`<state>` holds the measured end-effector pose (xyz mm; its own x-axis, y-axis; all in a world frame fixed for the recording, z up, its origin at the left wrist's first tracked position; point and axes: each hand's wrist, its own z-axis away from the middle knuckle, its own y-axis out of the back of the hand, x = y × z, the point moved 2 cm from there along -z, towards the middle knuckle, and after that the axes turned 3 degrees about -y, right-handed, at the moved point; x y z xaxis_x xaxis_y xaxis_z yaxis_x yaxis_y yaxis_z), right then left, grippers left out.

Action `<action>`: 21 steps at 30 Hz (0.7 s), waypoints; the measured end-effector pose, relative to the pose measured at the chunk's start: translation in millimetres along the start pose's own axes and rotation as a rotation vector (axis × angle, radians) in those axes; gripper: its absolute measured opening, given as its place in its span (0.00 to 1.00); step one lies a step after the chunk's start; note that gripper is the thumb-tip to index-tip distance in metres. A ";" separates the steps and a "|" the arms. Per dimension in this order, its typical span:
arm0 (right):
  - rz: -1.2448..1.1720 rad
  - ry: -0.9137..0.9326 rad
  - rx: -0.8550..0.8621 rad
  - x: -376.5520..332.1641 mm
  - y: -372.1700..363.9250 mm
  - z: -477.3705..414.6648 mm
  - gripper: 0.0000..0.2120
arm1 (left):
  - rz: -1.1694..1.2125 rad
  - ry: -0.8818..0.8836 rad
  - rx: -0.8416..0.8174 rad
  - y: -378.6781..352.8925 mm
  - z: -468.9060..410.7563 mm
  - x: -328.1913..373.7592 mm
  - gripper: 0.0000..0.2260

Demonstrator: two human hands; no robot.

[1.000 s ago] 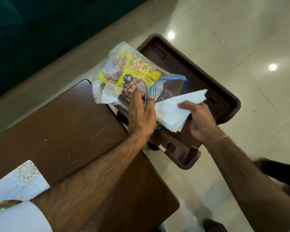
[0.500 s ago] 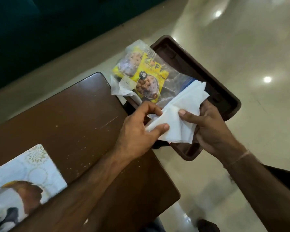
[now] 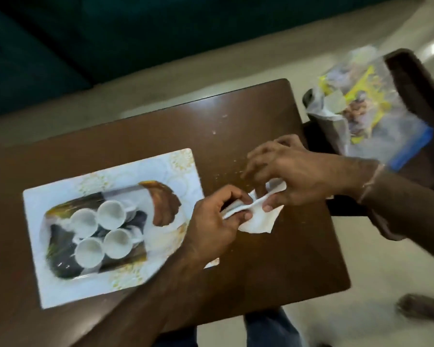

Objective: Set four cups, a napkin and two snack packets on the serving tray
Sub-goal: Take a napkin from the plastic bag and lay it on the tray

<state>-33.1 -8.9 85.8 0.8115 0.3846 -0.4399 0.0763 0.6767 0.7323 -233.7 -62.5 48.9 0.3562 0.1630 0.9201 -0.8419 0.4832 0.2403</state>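
Here, white napkin (image 3: 257, 217), crumpled, half-folded

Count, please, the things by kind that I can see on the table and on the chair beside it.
Cups: 4, on the tray
Tray: 1
Napkin: 1, held by both hands
Snack bag: 1, on the chair; the packets inside are too blurred to count
Total: 7
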 end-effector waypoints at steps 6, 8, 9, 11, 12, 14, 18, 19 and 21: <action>-0.118 -0.035 -0.377 -44.3 -15.6 -62.3 0.17 | 0.168 0.182 0.272 38.5 56.0 -49.6 0.08; -0.231 -0.095 -0.348 -54.6 -21.7 -76.3 0.14 | 0.237 0.318 0.342 46.5 74.0 -67.7 0.05; -0.289 -0.124 -0.326 -60.5 -24.2 -83.0 0.12 | 0.274 0.390 0.370 50.1 83.1 -77.0 0.05; -0.409 -0.180 -0.289 -72.9 -31.0 -94.7 0.09 | 0.352 0.522 0.430 54.9 98.6 -93.9 0.07; -0.461 -0.213 -0.275 -80.1 -37.5 -101.5 0.08 | 0.396 0.581 0.467 57.3 105.3 -101.9 0.07; -0.518 -0.290 -0.205 -92.1 -56.3 -117.7 0.11 | 0.478 0.679 0.570 61.6 117.3 -117.4 0.07; -0.655 -0.442 0.040 -116.1 -89.8 -145.2 0.16 | 0.462 0.792 0.779 68.8 132.9 -144.9 0.08; -0.658 -0.455 0.075 -121.9 -95.8 -150.8 0.16 | 0.418 0.813 0.818 70.4 135.3 -150.2 0.09; -0.592 -0.446 0.130 -130.8 -105.9 -159.8 0.17 | 0.309 0.839 0.882 73.2 137.4 -156.9 0.11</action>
<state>-239.8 -30.5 -17.2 0.7694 -0.3300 -0.5469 0.6179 0.6014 0.5065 -407.0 -170.8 -35.4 -0.0291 0.8193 0.5726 -0.8048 -0.3590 0.4728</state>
